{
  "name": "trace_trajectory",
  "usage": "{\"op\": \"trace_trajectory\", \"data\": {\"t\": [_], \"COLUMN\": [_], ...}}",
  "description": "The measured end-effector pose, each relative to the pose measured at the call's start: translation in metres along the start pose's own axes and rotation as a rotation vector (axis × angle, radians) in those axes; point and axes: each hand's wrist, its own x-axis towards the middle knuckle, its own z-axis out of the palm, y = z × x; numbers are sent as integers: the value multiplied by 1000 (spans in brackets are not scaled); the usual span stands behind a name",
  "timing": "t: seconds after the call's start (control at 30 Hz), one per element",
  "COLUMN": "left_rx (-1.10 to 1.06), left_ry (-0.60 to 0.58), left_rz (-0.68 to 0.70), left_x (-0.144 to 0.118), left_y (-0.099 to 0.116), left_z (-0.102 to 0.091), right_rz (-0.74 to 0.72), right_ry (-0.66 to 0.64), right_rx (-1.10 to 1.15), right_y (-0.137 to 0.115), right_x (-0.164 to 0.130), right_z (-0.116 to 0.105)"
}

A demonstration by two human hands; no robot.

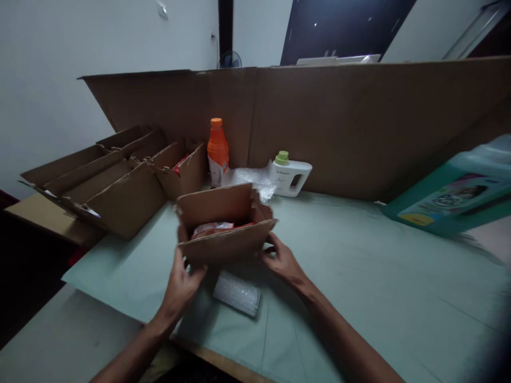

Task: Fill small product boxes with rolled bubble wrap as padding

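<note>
A small open cardboard box [227, 248] is held between my two hands, tilted a little over the table. Inside it lie red packets [215, 229], partly hidden by the near wall. My left hand [181, 287] grips the box's lower left corner, thumb on the front face. At the right end, my right hand [281, 260] is closed on the box edge, its fingertips partly hidden. Just below the box, a flat bundle of bubble wrap [237, 293] rests on the pale green table cover [339, 276]; what it wraps cannot be made out.
Left stand open cardboard boxes [131, 199], one holding something red. Behind are an orange bottle [217, 151], loose bubble wrap [255, 178] and a white jug with a green cap [289, 175]. A large teal jug [451, 191] stands right. A cardboard panel [359, 122] borders the back.
</note>
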Motion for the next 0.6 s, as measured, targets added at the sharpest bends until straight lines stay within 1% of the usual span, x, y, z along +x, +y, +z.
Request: {"op": "trace_trajectory", "data": {"t": [0.07,0.13,0.2,0.23,0.3,0.37,0.5,0.6], "left_rx": [-25,-47,-56,-53,-38,-21,-10,-10], "left_ry": [-156,-270,-336,-352,-367,-371,-395,-399], "left_rz": [40,89,123,133,146,152,160,183], "left_x": [21,44,62,69,78,83,94,108], "left_y": [7,14,18,19,18,15,11,7], "left_z": [31,58,79,86,93,93,88,88], "right_rz": [65,120,152,158,155,144,133,121], "right_ry": [103,200,277,309,359,383,375,375], "right_rx": [-11,-16,-12,-1,36,78,102,103], "right_y": [12,20,25,26,27,27,27,30], "right_x": [-14,-23,-27,-27,-25,-22,-17,-16], "right_z": [-29,-48,-55,-56,-52,-47,-40,-37]}}
